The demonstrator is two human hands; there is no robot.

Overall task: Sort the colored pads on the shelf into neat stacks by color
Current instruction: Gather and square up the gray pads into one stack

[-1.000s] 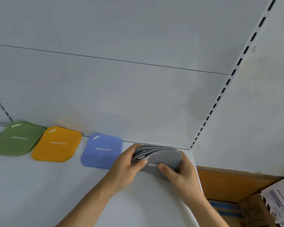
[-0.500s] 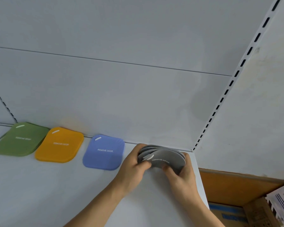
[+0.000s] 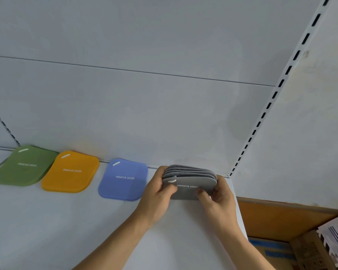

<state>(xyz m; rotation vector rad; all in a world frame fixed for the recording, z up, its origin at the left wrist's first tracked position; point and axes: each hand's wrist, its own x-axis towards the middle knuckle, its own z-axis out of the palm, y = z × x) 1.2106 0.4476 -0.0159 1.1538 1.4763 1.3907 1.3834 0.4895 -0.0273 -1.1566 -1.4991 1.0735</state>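
Note:
Several grey pads [image 3: 191, 181] stand on edge as a bundle at the right end of the white shelf [image 3: 47, 221], near the back panel. My left hand [image 3: 156, 193] grips the bundle's left side, thumb on the front pad. My right hand [image 3: 219, 197] grips its right side, fingers curled round the far edge. To the left lie a blue stack [image 3: 123, 180], an orange stack [image 3: 70, 172] and a green stack [image 3: 23, 165], each flat in a row along the back.
The shelf's right edge ends just past my right hand. Beyond it are a slotted upright [image 3: 265, 110], a wall, and below, cardboard boxes [image 3: 300, 248] with printed paper. Bare shelf surface lies in front of the stacks.
The grey bundle has been tipped more upright and squeezed together between both hands. The view has shifted slightly; the other stacks stay put.

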